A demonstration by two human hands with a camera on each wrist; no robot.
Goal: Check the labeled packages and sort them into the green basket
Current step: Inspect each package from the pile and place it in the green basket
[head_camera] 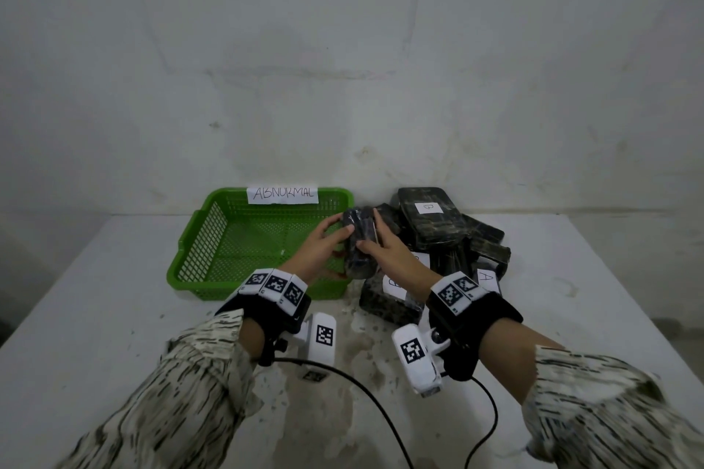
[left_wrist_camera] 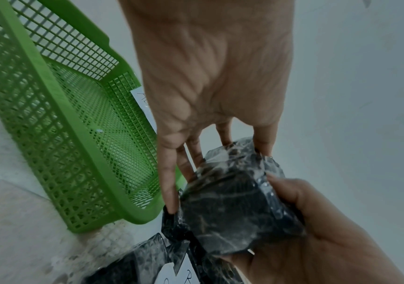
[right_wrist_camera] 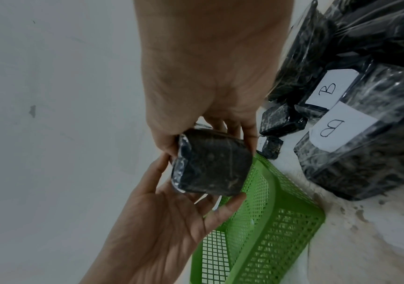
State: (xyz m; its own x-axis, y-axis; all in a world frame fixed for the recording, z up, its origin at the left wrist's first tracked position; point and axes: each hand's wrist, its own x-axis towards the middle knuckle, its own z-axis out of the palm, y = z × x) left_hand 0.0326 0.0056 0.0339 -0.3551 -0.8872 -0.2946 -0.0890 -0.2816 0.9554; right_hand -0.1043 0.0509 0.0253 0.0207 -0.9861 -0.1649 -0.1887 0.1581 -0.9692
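Left hand (head_camera: 319,246) and right hand (head_camera: 384,246) both grasped one dark wrapped package (head_camera: 358,244), held above green basket (head_camera: 198,240) right rim. Remaining labeled packages (head_camera: 430,217) piled at 3 o'clock from basket.

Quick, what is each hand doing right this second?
Left hand: fingers curled on the dark wrapped package, held above the green basket.
Right hand: grips the same package from the other side.
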